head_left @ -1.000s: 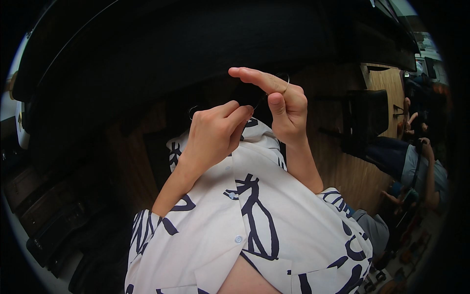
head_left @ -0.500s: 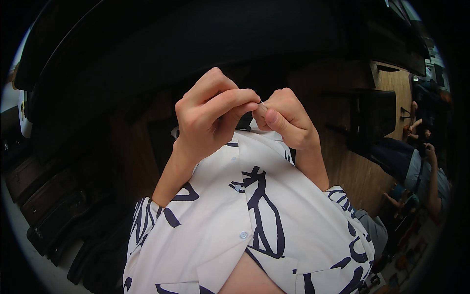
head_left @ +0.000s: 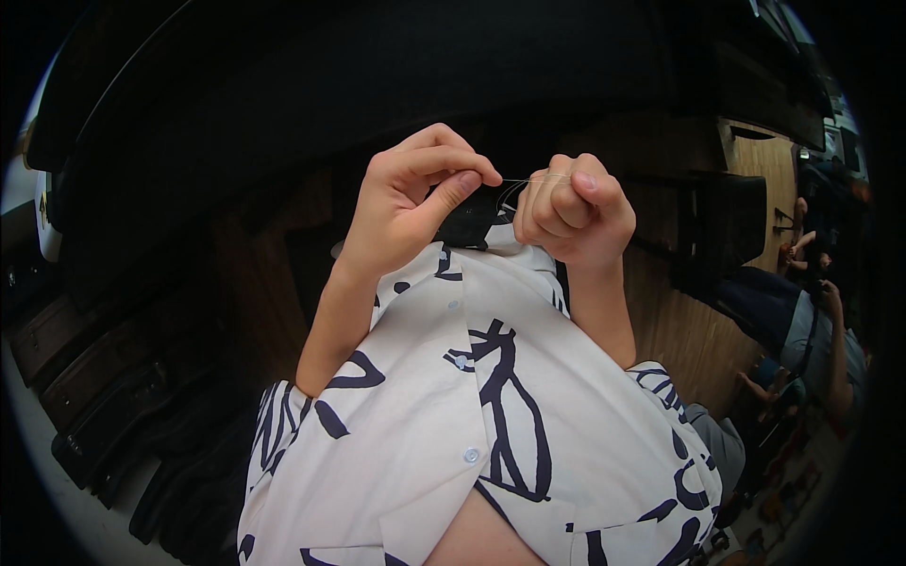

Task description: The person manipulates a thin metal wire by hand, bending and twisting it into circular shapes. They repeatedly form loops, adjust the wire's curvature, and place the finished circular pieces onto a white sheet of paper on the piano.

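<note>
In the head view, your left hand (head_left: 401,193) is up in front of your chest, its thumb and forefinger brought together in a fine pinch, the other fingers bent loosely behind them. At the tip of that pinch you have one end of a thin pale strand (head_left: 517,179), which leaves the forefinger's end and runs almost level to your right hand (head_left: 574,212). There your fingers are folded into a closed fist, knuckles upward, with the thumb laid along the top; the strand passes over the upper side of the curled fingers and reaches the thumb, where you have hold of it. It is so fine here that it may or may not be wound round those fingers; you can't be sure from this angle. The short stretch between your two hands looks straight, while looser curves of the strand hang just below it, close to the right knuckles. Your hands are near each other but not touching. Below them spreads your white shirt (head_left: 415,406) with dark line drawings. Off to your right stand a dark chair (head_left: 731,222) and, beyond it, a co-worker (head_left: 802,325), above a wooden floor (head_left: 694,354).
</note>
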Tool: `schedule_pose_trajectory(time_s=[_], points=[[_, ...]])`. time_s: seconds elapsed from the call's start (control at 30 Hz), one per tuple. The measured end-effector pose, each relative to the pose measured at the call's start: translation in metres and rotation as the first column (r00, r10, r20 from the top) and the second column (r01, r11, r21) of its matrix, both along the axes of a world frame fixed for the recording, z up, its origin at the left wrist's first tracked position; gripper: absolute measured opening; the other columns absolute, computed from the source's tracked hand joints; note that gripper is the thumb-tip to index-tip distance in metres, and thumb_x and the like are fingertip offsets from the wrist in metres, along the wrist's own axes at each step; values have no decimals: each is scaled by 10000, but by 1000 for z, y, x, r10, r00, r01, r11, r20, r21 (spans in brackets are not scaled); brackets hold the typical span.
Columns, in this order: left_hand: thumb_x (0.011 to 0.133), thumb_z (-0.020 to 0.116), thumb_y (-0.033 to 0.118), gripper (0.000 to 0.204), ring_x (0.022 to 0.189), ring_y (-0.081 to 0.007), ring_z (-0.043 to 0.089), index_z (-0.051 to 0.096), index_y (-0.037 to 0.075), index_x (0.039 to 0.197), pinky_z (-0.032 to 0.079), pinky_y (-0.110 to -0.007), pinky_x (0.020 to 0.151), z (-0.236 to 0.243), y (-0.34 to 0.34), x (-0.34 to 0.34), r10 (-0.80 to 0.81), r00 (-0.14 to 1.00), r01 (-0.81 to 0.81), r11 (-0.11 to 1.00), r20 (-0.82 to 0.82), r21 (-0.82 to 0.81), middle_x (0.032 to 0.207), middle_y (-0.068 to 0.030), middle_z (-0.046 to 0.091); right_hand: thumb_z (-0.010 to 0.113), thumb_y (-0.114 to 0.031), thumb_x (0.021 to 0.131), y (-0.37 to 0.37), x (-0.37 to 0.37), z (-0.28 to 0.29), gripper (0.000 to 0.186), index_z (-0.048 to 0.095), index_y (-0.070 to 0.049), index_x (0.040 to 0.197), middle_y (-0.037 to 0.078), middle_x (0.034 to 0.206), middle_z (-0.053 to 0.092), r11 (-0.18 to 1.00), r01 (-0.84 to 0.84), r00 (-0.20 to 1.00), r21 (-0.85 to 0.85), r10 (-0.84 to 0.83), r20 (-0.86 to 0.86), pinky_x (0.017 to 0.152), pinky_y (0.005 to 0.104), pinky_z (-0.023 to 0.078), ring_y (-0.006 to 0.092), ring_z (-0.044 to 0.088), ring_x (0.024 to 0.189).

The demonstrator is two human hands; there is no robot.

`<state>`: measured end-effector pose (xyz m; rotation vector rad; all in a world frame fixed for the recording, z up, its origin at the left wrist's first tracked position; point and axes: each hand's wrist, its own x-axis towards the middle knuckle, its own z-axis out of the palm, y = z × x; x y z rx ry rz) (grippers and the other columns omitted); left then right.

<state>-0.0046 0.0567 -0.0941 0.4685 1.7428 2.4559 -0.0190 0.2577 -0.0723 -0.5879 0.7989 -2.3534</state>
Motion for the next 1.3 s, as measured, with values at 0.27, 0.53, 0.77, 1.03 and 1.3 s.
schedule_pose_trajectory(time_s=[0.27,0.53,0.77,1.03,1.3], points=[[898,718,49,128,693,-140,659,762,-18,997,548,-238,651,-13,4,1,-312,888,231,938,339,257,812,-98,699,381,-176,1006,8,-5,-6,535,215,-122,501,-10,431,206,988,-149,988,-46,150,34,396,289,134,112,127,388],[866,732,-21,140,765,-152,725,756,-24,1004,579,-222,672,-2,13,8,54,977,-66,996,208,52,857,-107,741,366,-192,1014,8,-4,-7,526,194,-126,521,-19,444,189,979,-185,976,-89,194,95,397,293,129,110,112,398],[900,750,177,165,614,-83,566,771,35,982,392,-210,529,-1,14,13,-136,943,113,989,303,93,821,-83,737,387,-197,1010,9,-6,-9,515,186,-133,540,-22,463,168,997,-70,992,-26,73,103,410,297,128,111,116,417],[892,756,159,148,680,-38,517,675,44,846,368,-186,570,-7,20,10,-225,909,203,974,351,97,756,31,569,425,-190,991,10,-5,-13,521,229,-126,512,-15,458,218,991,49,998,127,-53,29,432,303,155,109,156,425],[870,755,127,113,758,-96,561,681,52,832,455,-232,667,-4,18,11,-174,922,194,981,347,-23,873,-9,586,458,-203,979,8,0,-10,526,275,-106,496,-7,456,258,934,178,983,309,-156,-94,448,302,176,105,213,438]])
